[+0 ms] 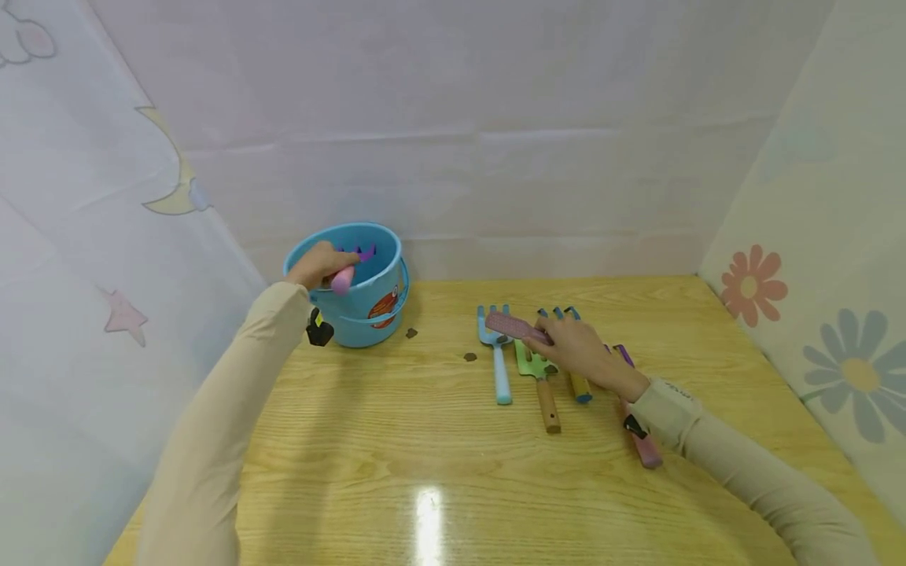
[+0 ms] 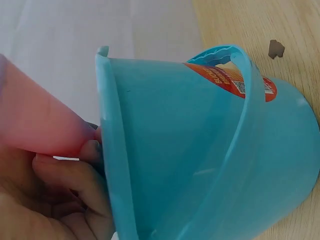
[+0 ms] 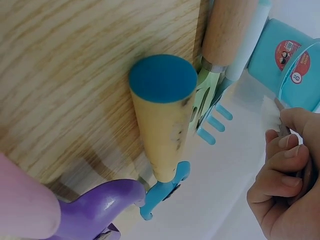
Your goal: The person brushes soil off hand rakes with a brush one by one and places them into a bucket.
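Note:
My left hand (image 1: pixel 317 265) grips the pink handle of a small purple hand rake (image 1: pixel 343 281) at the rim of a light blue bucket (image 1: pixel 357 314). The rake's purple tines show inside the bucket's mouth. In the left wrist view, curled fingers (image 2: pixel 75 185) hold the handle close beside the rim. My right hand (image 1: pixel 576 346) holds a flat mauve brush-like tool (image 1: pixel 511 325) by one end, above the garden tools. Its other end points left, over a light blue hand fork (image 1: pixel 500 373). In the right wrist view, most of this tool is hidden by the fingers.
Under the right arm lie a green fork with wooden handle (image 1: pixel 547 401), a yellow-handled blue rake (image 1: pixel 580 387) and another pink-handled purple tool (image 1: pixel 646 448). Several dark brown crumbs (image 1: pixel 470 357) dot the wooden table (image 1: pixel 382 464). Fabric-covered walls (image 1: pixel 453 189) stand behind and at both sides.

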The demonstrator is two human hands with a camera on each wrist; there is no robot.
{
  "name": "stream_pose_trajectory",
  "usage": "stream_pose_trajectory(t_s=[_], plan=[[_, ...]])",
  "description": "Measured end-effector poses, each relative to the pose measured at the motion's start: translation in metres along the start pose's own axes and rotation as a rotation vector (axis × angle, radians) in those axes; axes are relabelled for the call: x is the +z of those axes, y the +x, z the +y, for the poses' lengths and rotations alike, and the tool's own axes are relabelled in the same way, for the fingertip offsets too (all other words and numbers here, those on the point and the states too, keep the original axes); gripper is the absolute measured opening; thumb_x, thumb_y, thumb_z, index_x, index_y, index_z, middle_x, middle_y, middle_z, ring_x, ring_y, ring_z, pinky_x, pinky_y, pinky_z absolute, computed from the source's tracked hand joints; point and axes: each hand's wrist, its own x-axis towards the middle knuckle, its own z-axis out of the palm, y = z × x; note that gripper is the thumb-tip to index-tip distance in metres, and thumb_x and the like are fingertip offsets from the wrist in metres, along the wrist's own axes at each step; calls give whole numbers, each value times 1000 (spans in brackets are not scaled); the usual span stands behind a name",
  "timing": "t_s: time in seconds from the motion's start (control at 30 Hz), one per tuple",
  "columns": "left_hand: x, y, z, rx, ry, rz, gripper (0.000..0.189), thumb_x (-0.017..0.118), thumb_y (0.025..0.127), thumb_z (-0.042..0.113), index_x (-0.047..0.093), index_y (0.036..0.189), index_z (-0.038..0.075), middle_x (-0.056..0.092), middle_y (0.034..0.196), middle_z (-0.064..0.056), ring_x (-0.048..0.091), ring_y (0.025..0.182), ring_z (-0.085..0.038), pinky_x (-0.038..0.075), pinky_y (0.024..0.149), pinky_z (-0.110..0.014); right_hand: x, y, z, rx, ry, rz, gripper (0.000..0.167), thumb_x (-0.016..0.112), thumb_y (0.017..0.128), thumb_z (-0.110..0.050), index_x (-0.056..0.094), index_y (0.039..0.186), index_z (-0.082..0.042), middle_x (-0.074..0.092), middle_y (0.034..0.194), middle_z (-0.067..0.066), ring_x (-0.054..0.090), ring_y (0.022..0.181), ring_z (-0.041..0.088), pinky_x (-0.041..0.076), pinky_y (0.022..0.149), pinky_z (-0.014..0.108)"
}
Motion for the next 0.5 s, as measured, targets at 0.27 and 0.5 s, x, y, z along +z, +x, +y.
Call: stream_pose_trajectory(t_s=[0.27, 0.5], plan=[[2, 14, -3, -72, -43, 6, 25, 57, 94, 23, 54, 78, 4, 51, 61, 1, 46, 51, -6, 39, 50, -21, -2, 0, 0, 18, -10, -24, 21, 65, 98, -27, 65, 90, -7, 54, 58, -11, 41, 41, 6, 30, 40, 23], [1, 26, -7, -162, -73, -17, 28, 61, 93, 29, 56, 79, 5, 53, 60, 2, 48, 51, -6, 41, 52, -20, 0, 0, 0, 12, -16, -5, 23, 66, 97, -26, 67, 94, -3, 53, 57, -12, 42, 42, 5, 30, 40, 22]])
